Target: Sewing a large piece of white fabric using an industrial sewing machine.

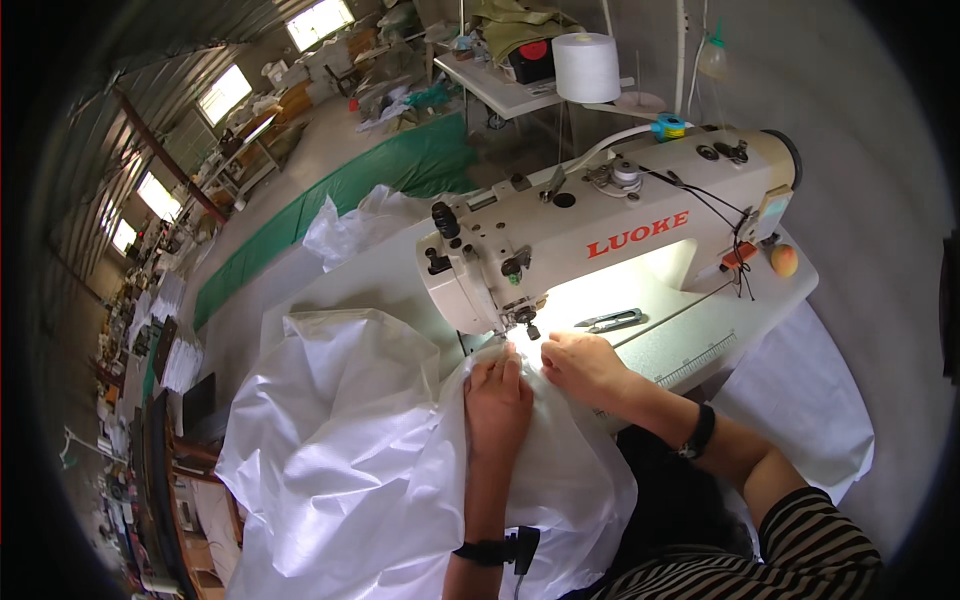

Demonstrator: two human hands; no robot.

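A white sewing machine (560, 230) stands on a pale table, its lamp lighting the needle area. Glossy white sheet fabric (340, 420) spreads in folds over the table's left side, across my lap and up to the presser foot. My left hand (497, 400) lies on the fabric just in front of the needle, its fingers bent and pinching the cloth. Right of the needle, my right hand (585, 365) is closed, fingertips together near the fabric edge; what they hold is hidden. Thread snips (612, 320) lie on the machine bed beyond my right hand.
At the table's right end sits a yellow-red round fruit (783, 261). A white thread cone (587, 68) stands behind the machine. More white sheet (800, 400) hangs at the right. A green sheet (340, 205) covers floor at the left, with cluttered benches beyond.
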